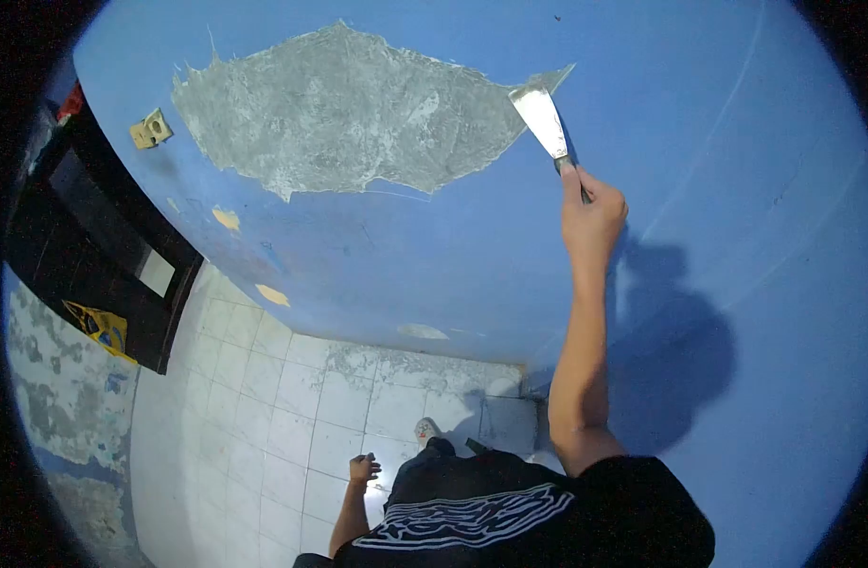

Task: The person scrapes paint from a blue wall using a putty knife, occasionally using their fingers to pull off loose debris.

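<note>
My right hand (593, 210) is raised at the wall, its fingers wrapped round the handle of a putty knife (543, 121). The wide metal blade points up and left and lies against the right end of a bare grey patch (358, 114), where the blue paint (434, 241) is gone. Ragged paint edges surround the patch. Low at my left side hangs my left hand (365, 468), its fingers apart and nothing seen in it.
A beige switch or socket plate (151, 130) sits on the wall at upper left. Below it are small yellowish chips (226, 219). A dark door frame (103, 227) with a yellow bag (101, 329) stands left. White floor tiles (292, 407), dusty near the wall, lie below.
</note>
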`<control>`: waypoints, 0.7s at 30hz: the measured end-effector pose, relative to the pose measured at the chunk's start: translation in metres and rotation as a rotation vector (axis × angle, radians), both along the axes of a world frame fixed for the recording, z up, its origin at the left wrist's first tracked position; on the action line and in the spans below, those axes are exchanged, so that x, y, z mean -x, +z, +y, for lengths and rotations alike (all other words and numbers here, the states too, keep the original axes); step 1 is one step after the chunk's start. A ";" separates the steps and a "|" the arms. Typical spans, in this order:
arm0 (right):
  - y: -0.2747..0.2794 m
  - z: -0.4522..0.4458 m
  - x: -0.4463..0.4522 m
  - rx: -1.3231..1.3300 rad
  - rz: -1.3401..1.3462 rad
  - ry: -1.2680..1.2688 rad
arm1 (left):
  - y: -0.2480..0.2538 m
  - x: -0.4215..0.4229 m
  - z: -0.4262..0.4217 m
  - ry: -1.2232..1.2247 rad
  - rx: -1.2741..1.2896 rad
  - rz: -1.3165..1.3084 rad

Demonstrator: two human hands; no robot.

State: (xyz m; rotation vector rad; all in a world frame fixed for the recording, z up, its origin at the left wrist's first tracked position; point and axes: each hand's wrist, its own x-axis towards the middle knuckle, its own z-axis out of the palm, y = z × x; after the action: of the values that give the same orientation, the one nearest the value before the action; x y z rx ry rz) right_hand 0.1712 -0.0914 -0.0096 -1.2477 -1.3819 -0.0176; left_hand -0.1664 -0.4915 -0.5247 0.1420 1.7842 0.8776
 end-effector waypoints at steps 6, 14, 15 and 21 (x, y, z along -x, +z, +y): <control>-0.009 -0.001 -0.014 -0.064 -0.107 -0.027 | -0.022 0.006 -0.038 -0.055 0.065 0.084; -0.010 -0.017 -0.035 -0.339 -0.328 0.068 | -0.016 -0.026 -0.064 -0.378 0.087 0.099; -0.010 -0.013 -0.037 -0.539 -0.554 -0.009 | -0.015 -0.033 -0.065 -0.230 0.151 0.054; 0.029 -0.043 0.002 -0.149 -0.023 0.081 | 0.001 -0.032 -0.072 -0.556 0.163 0.114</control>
State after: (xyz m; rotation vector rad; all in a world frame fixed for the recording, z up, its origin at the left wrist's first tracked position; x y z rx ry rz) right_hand 0.1692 -0.1347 0.0197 -1.0701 -1.4234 -0.0779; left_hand -0.1340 -0.5635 -0.5240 0.5613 1.7809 0.3296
